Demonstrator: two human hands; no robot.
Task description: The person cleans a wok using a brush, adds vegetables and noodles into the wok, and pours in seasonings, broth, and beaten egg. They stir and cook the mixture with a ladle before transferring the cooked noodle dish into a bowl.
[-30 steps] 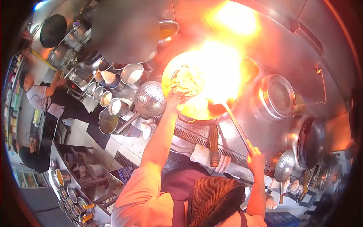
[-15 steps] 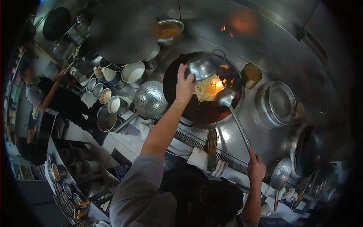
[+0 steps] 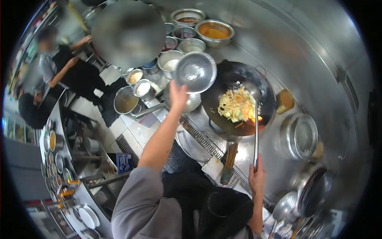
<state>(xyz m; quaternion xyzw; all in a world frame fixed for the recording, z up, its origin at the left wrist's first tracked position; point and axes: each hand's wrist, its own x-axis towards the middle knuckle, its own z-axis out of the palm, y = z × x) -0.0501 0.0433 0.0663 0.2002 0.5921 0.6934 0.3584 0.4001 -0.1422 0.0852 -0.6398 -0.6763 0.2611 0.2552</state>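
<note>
My left hand [image 3: 178,95] grips the rim of a metal bowl [image 3: 195,72], tilted so that its bare, shiny inside shows, left of the wok [image 3: 218,75]. In the wok lies a heap of pale shredded food [image 3: 234,105] with orange strips, and a small flame burns at its right edge. My right hand [image 3: 257,175] is closed round the handle of a long ladle [image 3: 256,135]. The ladle's head rests in the wok, at the far right of the food.
A perforated strainer [image 3: 192,102] lies left of the wok, near pots of white seasoning [image 3: 171,64]. Behind stands a basin of orange liquid [image 3: 215,32]. A bamboo brush [image 3: 229,163] lies in front, lidded metal pots [image 3: 300,137] to the right. Another person [image 3: 71,63] stands at left.
My left hand has moved the bowl left, away from above the wok, and turned it up. The ladle's head has shifted to the far side of the food. The flames have shrunk.
</note>
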